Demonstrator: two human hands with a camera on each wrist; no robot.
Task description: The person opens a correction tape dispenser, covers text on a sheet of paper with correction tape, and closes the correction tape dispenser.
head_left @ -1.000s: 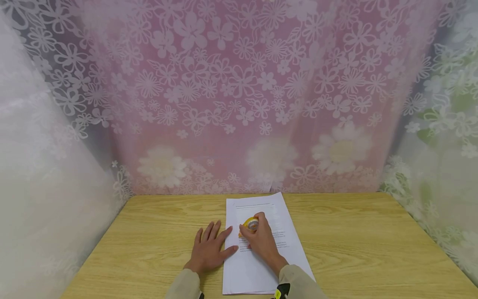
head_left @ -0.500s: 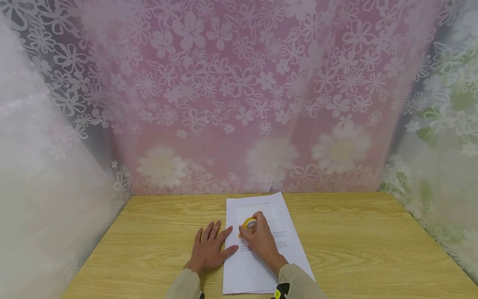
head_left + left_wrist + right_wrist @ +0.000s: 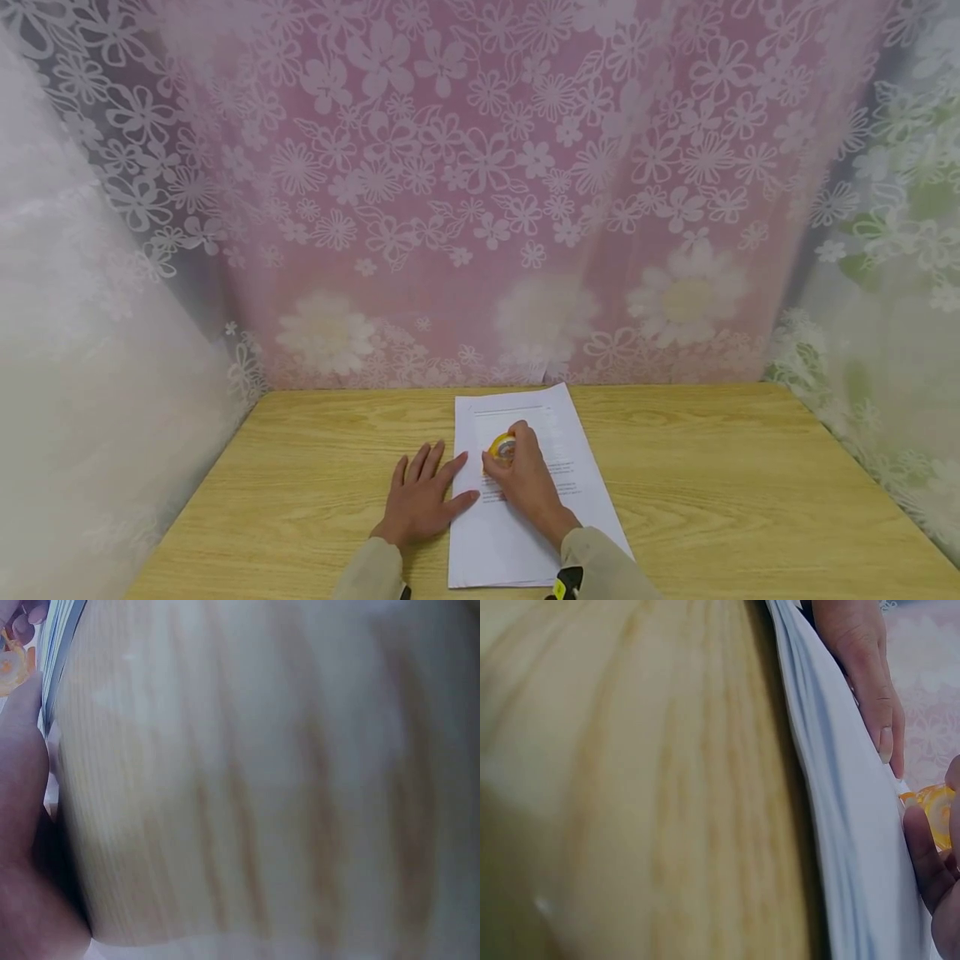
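Note:
My right hand (image 3: pixel 528 485) pinches a yellow correction tape (image 3: pixel 504 448) with a clear body and a round reel inside. Its tip points down at the printed lines on the top sheet of a paper stack (image 3: pixel 491 550). Spread flat, my left hand (image 3: pixel 422 502) rests at the stack's left edge, with thumb and index fingertips on the paper and the other fingers over the table. In the right wrist view the correction tape (image 3: pixel 934 814) shows between the fingers at the right edge. A bit of the correction tape (image 3: pixel 12 669) also appears in the left wrist view's corner.
The stack lies on a wood-grain table (image 3: pixel 720 483) that stretches to both sides. A pink flowered curtain (image 3: pixel 450 208) hangs behind the table's back edge, with pale curtains at the left (image 3: pixel 112 375) and right (image 3: pixel 885 333).
The correction tape and right hand have shifted very slightly to the right over the print. My left hand stays in place.

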